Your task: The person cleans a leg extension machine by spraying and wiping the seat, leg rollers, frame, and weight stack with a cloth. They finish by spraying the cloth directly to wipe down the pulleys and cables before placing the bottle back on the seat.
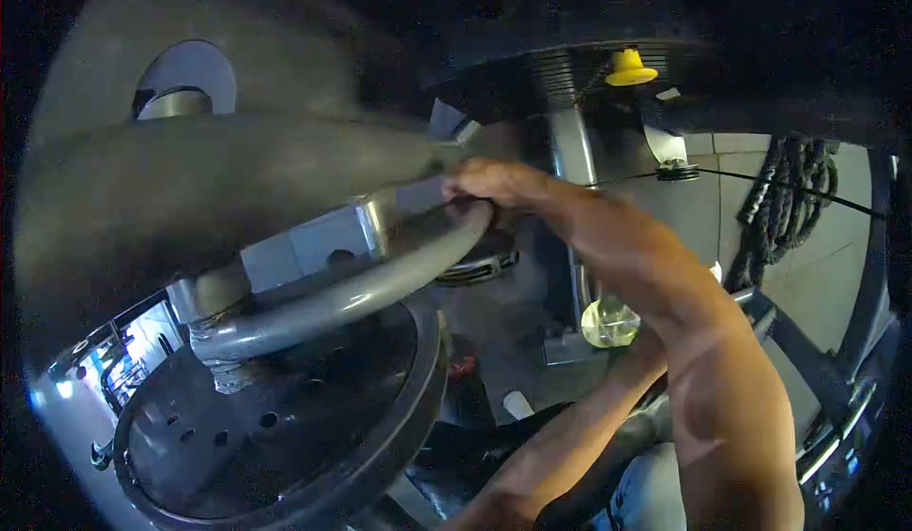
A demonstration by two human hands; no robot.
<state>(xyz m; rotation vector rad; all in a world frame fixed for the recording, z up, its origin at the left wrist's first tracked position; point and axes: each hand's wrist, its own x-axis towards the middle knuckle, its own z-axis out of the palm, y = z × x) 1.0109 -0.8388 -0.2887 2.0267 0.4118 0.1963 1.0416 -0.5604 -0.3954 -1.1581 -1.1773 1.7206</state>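
Observation:
In the head view my right hand (484, 184) is closed at the upper end of a curved grey metal handle (332, 312) on a machine. Its fingers are blurred, and something dark shows just under them. My left forearm (579, 426) comes up from the bottom and passes behind my right arm, which hides the left hand. Close to that hidden hand, a clear container with yellowish liquid (611, 323) shows beside my right forearm.
Below the handle is a large black round weight plate (285, 426). A thick grey padded or tubular part (228, 184) crosses the upper left. A yellow knob (631, 67) sits on the dark frame, a black cable (798, 192) runs right, and a thick rope (793, 199) hangs by the wall.

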